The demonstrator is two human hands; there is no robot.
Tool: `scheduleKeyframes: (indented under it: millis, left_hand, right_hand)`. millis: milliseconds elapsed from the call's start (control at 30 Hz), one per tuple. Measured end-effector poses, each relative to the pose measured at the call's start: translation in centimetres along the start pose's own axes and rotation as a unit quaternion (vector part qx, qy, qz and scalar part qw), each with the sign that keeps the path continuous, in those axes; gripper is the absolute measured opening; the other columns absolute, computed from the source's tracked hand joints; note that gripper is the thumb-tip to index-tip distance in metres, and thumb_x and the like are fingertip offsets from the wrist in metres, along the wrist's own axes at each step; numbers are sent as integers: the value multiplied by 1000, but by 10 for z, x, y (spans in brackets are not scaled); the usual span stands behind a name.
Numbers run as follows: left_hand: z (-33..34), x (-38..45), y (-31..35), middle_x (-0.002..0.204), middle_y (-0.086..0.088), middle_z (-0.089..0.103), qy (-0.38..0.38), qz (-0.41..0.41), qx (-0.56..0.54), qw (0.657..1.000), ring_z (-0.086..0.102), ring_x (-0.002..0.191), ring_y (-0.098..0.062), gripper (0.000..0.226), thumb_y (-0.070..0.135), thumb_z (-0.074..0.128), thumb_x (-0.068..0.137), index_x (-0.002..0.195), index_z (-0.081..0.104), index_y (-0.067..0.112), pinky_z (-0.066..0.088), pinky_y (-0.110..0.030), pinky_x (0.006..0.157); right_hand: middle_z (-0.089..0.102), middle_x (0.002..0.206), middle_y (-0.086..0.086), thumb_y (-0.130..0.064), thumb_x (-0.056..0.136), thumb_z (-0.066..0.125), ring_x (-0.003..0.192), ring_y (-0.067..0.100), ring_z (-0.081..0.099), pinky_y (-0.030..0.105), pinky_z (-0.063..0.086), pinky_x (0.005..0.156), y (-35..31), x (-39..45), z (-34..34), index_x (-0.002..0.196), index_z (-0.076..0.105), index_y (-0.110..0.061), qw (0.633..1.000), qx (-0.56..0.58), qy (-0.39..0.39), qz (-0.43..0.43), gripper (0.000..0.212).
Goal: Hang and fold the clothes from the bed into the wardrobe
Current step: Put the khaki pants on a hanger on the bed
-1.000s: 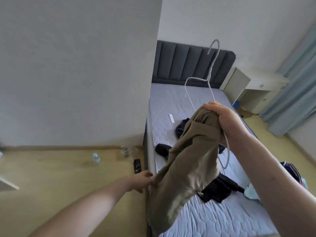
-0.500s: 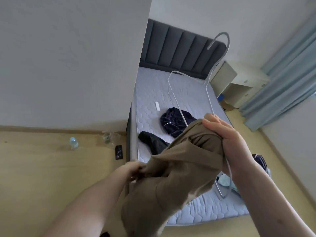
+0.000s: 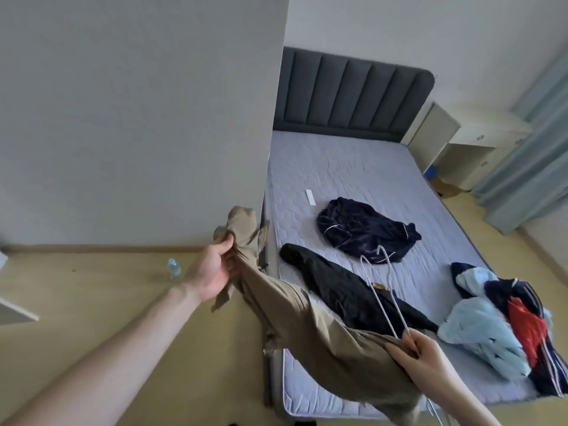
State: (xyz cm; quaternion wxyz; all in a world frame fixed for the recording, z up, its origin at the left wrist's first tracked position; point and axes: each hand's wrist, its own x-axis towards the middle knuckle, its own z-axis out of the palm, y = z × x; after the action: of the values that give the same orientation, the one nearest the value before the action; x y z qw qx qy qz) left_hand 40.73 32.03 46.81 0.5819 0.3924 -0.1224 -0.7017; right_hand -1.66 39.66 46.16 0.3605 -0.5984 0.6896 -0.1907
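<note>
Stretching the tan trousers (image 3: 307,327) between both fists — left hand (image 3: 212,272) grips far end, right hand (image 3: 427,361) clamps near end w/ hanger (image 3: 384,290).

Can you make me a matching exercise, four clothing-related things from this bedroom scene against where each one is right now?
1. khaki trousers
2. wire hanger
3. navy velvet garment
4. black jacket

A. mid-mattress, below the white remote
B. stretched between left hand and right hand
C. near the bed's left edge
D. in the right hand only

Pairs: 1-B, 2-D, 3-A, 4-C
</note>
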Motion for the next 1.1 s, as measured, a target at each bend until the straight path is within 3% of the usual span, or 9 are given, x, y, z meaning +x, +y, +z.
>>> scheduleKeyframes:
  millis: [167,267,367,467,533,667,800,967,1100]
  left_hand:
    - [28,-43,44,149,-16,54,-103,41,37,993,53,137,-34,41,21,42,106,144,56,13,46,-49,110]
    - [48,-68,64,154,-16,47,-143,59,63,986,45,143,-33,43,20,36,109,148,52,14,37,-49,118]
    - [60,-88,78,156,-16,45,-152,68,62,984,44,144,-31,45,19,35,109,150,48,10,37,-45,118]
    - [63,-105,92,158,-17,43,-148,77,77,983,41,146,-31,49,23,35,108,154,41,8,27,-47,122]
    - [60,-113,102,157,-18,43,-151,82,94,981,41,146,-33,51,27,36,107,154,39,8,28,-48,120]
    - [51,-127,115,154,-18,48,-144,95,95,980,46,143,-32,52,29,36,106,153,40,6,33,-46,116]
    - [42,-132,125,145,-17,57,-125,127,85,980,55,135,-27,54,27,43,100,148,47,3,54,-37,101]
    - [15,-132,135,132,-14,67,-88,163,112,976,63,125,-23,38,24,48,100,131,64,8,57,-33,94]
    - [-22,-123,138,93,-2,67,86,231,314,917,61,87,-14,23,21,48,105,97,68,13,42,-35,81]
  right_hand:
    - [50,47,-3,-33,83,81,47,13,47,31,37,51,0,19,34,63,41,-13,995,-69,61,47,49]
    - [64,60,-5,-38,84,79,53,6,55,28,42,52,-33,33,55,72,65,-20,998,-21,62,21,26]
    - [71,75,-14,-42,86,78,65,0,63,18,45,58,-81,49,81,82,68,-24,996,63,37,-43,20]
    - [72,100,-16,-48,87,76,89,-3,67,24,52,79,-131,64,110,97,65,-21,988,141,-9,-63,31]
    - [63,113,-18,-53,84,76,100,-1,63,20,50,83,-158,68,128,104,58,-20,984,160,-31,-74,43]
    - [61,111,-18,-62,55,85,96,-4,60,14,51,77,-190,55,160,104,51,-22,976,148,-106,-120,72]
    - [59,81,-15,-61,49,91,69,1,48,20,45,61,-194,33,197,88,42,-16,964,118,-167,-171,77]
    - [51,70,-10,-29,81,78,63,4,45,25,41,59,-193,30,203,80,46,-14,965,167,-98,-178,35]
    - [42,66,-5,-14,93,67,64,10,38,33,36,60,-199,46,164,73,37,-20,967,194,-33,-159,36]
